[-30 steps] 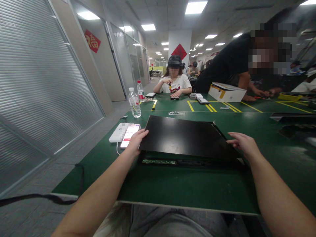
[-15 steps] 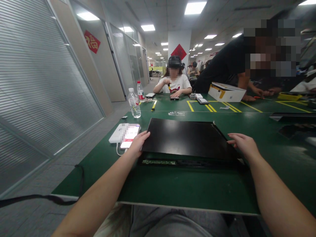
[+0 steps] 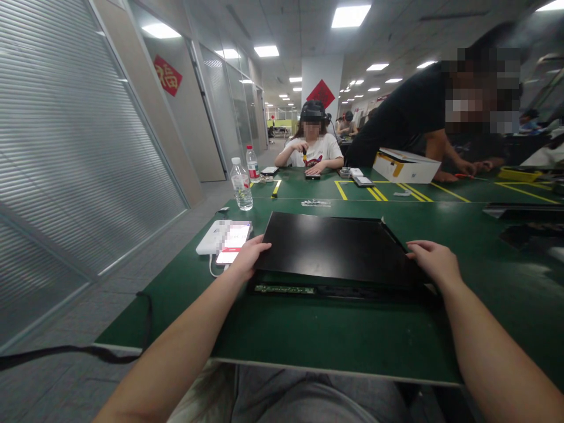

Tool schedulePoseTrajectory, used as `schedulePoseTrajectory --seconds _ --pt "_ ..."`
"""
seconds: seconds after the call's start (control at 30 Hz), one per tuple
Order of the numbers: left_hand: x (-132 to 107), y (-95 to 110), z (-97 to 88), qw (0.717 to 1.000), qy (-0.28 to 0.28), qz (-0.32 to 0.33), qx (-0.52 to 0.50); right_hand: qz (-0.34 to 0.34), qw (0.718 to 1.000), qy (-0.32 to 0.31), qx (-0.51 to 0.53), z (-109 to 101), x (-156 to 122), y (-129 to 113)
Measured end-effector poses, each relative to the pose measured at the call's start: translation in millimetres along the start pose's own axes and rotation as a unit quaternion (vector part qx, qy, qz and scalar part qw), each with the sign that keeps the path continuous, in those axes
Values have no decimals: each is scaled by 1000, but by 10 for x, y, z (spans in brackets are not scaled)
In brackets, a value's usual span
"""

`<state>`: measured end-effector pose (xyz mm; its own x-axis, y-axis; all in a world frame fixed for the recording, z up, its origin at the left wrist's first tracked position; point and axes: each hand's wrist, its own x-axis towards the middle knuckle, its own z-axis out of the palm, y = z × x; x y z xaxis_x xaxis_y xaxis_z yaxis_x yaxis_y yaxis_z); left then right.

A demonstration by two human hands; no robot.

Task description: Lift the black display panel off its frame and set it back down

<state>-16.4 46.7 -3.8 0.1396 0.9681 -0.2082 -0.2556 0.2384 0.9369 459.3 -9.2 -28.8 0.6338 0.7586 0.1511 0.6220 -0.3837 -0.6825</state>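
Observation:
A black flat screen panel (image 3: 330,244) lies on the green table in front of me, its near edge raised or set back from a strip with a green circuit board (image 3: 284,289). My left hand (image 3: 252,254) grips the panel's left edge, thumb on top and fingers underneath. At the right edge is my right hand (image 3: 434,258), its thumb and fingers closed on the panel's rim; the exact contact there is partly hidden. Along that side runs a thin dark frame (image 3: 394,235) with a lifted corner at the back.
Left of the panel lie a white power bank (image 3: 211,238) and a lit phone (image 3: 234,242) with a cable. Two water bottles (image 3: 241,185) stand behind them. Across the table are a white box (image 3: 408,166) and two people at work. Dark panels (image 3: 524,210) lie at right.
My right fingers have closed in on the panel's right edge. My left thumb has slid slightly further over the panel, which has barely moved.

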Motion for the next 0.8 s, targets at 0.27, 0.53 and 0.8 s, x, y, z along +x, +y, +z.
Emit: schedulePoseTrajectory --seconds 0.27,0.53,0.8 --pt "6 -25 20 998 60 -1 1 -19 998 8 -58 30 9 12" --pt "0 -46 38 997 75 9 27 -64 989 27 -127 60 42 46" --pt "-10 -32 94 995 90 11 49 -37 985 -2 -166 7 -49 -85"
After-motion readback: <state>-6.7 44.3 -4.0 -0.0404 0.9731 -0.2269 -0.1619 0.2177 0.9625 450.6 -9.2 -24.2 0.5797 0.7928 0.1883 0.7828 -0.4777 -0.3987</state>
